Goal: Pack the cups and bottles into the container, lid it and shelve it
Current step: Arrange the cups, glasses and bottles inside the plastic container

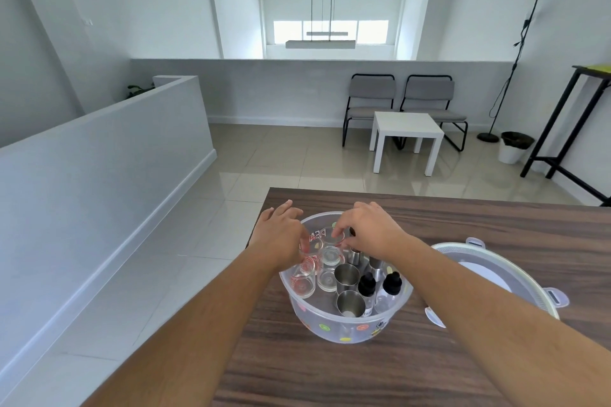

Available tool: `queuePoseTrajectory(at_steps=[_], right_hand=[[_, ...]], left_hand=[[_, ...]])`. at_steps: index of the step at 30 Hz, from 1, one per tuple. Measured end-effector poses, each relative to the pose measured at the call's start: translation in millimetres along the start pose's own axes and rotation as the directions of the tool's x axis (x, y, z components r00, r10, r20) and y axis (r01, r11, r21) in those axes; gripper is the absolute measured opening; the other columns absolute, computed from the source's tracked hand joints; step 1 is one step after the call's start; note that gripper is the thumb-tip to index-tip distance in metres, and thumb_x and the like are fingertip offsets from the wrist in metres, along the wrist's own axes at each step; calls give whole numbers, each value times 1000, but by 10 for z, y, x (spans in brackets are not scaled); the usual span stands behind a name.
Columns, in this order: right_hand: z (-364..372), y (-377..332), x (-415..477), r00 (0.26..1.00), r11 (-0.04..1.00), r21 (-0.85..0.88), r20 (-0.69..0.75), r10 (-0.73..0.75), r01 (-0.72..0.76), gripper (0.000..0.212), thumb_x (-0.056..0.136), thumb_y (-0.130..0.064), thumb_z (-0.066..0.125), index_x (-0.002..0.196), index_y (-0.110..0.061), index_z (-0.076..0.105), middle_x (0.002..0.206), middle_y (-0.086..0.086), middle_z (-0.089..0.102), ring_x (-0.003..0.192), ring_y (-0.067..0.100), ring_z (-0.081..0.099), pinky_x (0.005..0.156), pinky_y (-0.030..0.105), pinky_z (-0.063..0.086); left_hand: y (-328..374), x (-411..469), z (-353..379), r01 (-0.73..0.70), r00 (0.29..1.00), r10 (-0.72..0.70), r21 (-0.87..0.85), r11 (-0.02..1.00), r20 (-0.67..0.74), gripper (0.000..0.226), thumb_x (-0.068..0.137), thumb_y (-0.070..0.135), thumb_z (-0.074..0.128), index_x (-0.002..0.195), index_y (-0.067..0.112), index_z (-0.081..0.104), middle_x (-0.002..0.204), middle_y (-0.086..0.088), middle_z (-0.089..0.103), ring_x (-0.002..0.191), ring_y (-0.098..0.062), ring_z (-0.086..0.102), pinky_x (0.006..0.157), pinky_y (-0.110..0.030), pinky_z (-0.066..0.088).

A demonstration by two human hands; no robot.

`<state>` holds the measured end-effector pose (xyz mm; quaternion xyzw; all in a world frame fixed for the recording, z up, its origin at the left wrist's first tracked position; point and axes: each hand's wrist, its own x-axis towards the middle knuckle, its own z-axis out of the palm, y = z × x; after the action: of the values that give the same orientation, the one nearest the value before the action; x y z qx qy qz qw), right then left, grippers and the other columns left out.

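A round translucent container (347,329) with coloured fruit stickers stands on the dark wooden table (429,367). Inside stand several clear glass cups (327,277), two steel cups (347,277) and two small clear bottles with black dropper caps (391,284). My left hand (281,238) reaches over the container's left rim, its fingers on a glass cup with red print (309,263). My right hand (370,230) hovers over the far side, fingertips pinching the rim of a clear glass cup (334,236). The container's lid (502,277), white and grey with clips, lies to the right.
The table's left edge runs close beside the container, with tiled floor beyond it. Farther off are a low white wall at left, two grey chairs (400,99), a small white side table (406,135), a floor lamp, a bin and a tall black table at right.
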<state>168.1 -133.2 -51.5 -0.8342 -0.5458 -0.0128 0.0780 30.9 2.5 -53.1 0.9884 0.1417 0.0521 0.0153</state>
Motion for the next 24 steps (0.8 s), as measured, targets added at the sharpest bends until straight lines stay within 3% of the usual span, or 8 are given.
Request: queuePoseTrajectory(at_steps=[4,12,20,24], right_hand=[[-212,150,-86,993,997,37,-94,66,-62,13,83,-28,67,95,-32,71,109,-12,67,102,12,54,95,34,40],[-150,168,-145,992,985,-116,6,125,-124,9,81,-36,65,82,-30,72,96,-13,67,94,14,57,80,29,30],[-73,124,-92,980,982,-7,50,191,-191,6,80,-24,68,76,-24,73,86,-9,71,81,15,63,74,26,38],[-31,111,-79,975,970,99,62,215,-220,7,80,-18,69,81,-18,76,87,-3,72,81,17,64,73,31,52]], left_hand=[[-20,-9,-103,-17,1000,17,-81,997,-5,22,74,39,72,96,38,68,150,4,32,143,-16,13,114,-44,13],[172,-89,-58,-189,982,189,-153,970,-10,17,73,39,71,90,36,70,152,7,28,144,-12,7,114,-42,8],[178,-86,-27,-182,983,184,-111,977,11,15,73,39,72,86,32,72,151,8,29,144,-13,8,115,-41,8],[139,-92,-51,-176,984,178,-98,980,21,18,72,40,72,89,33,73,152,8,29,144,-14,8,115,-41,8]])
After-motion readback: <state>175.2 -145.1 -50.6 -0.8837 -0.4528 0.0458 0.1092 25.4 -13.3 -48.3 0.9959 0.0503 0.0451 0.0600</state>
